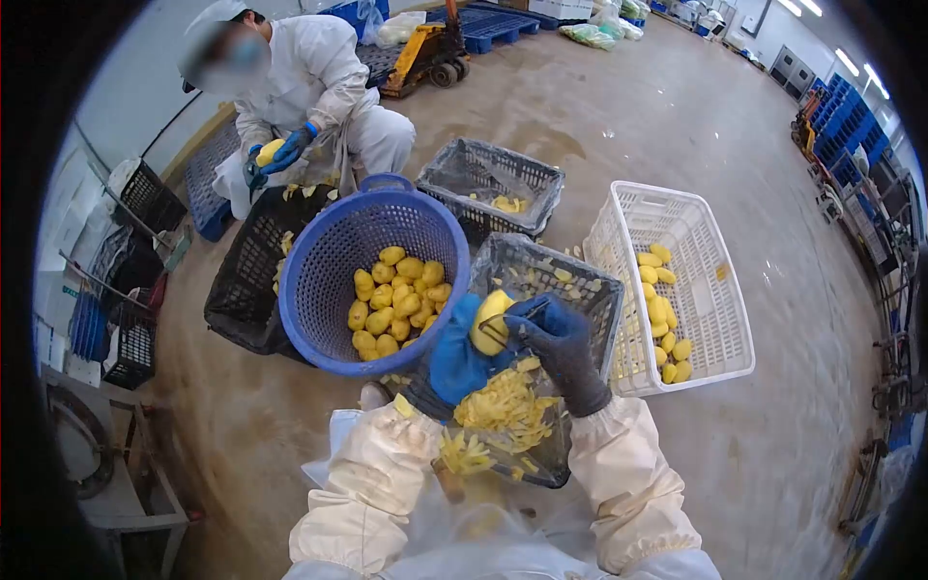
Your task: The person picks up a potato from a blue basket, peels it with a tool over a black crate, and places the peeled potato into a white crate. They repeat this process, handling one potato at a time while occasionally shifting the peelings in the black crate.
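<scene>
My left hand (458, 360), in a blue glove, is wrapped round a yellow peeled potato (491, 319). In a dark blue glove, my right hand (564, 350) grips a peeler (496, 330) whose head lies against the potato. Both hands are above a black lined crate (611, 319) that holds a heap of yellow peelings (507, 414). A blue round basket (307, 311) with many yellow potatoes stands to the left of my hands. Several peeled potatoes lie in a white crate (717, 338) on the right.
A co-worker (290, 87) in white crouches at the upper left with a potato in gloved hands. Near them stands a black crate (242, 280); another black crate (493, 184) is beyond the basket. Behind are a pallet jack (425, 53) and blue pallets (493, 24).
</scene>
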